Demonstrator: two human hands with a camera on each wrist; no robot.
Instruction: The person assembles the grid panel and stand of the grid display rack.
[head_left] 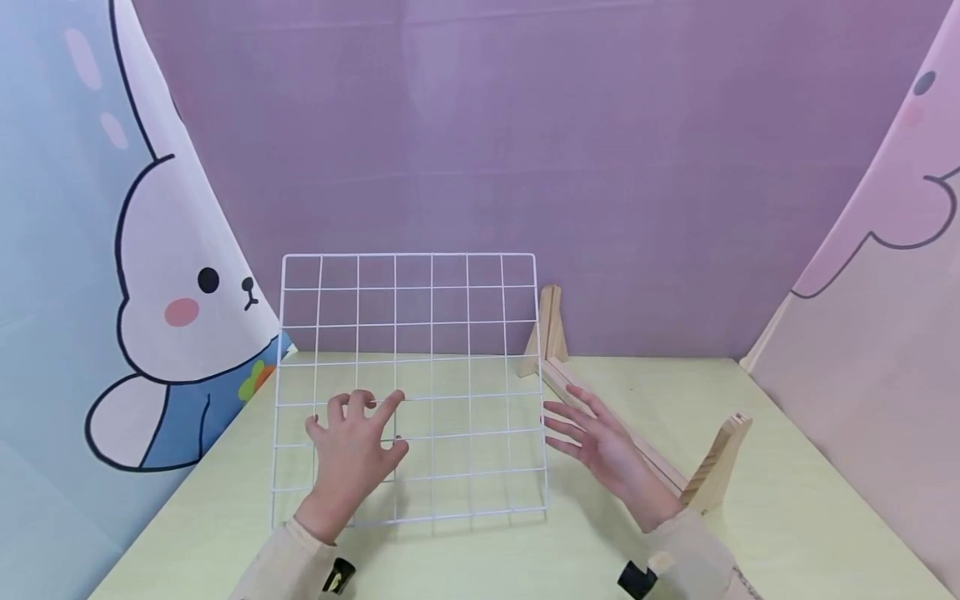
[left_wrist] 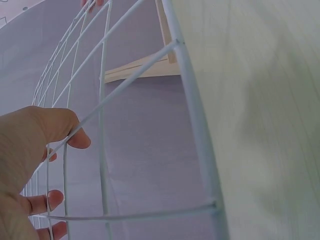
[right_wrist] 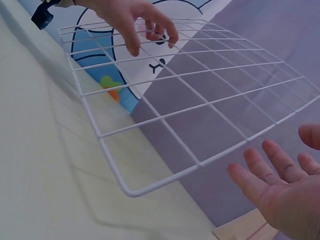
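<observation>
White wire grid panel (head_left: 411,387) is standing upright, slightly tilted, with its lower edge resting on the pale green table (head_left: 787,517); this panel is serving as the landmark.

Left hand (head_left: 352,454) is gripping the panel in its lower left quarter: fingers are hooking through the wire cells from the near side, thumb pressing against a horizontal wire. The left wrist view is showing the thumb (left_wrist: 60,127) lying against one diagonal-looking wire and fingertips curling through the mesh lower down.

Right hand (head_left: 600,442) is hovering just beside the panel's right edge, fingers spread and straight, palm facing the panel, holding nothing. In the right wrist view a gap is showing between its fingertips (right_wrist: 250,175) and the panel's rim, so it is not touching.

Wooden stand (head_left: 637,417), a long slotted rail with two upright feet, is lying on the table to the right of the panel, behind the right hand.

Purple backdrop (head_left: 525,150) is hanging behind the panel; a cartoon rabbit curtain (head_left: 172,308) is hanging to the panel's left.
</observation>
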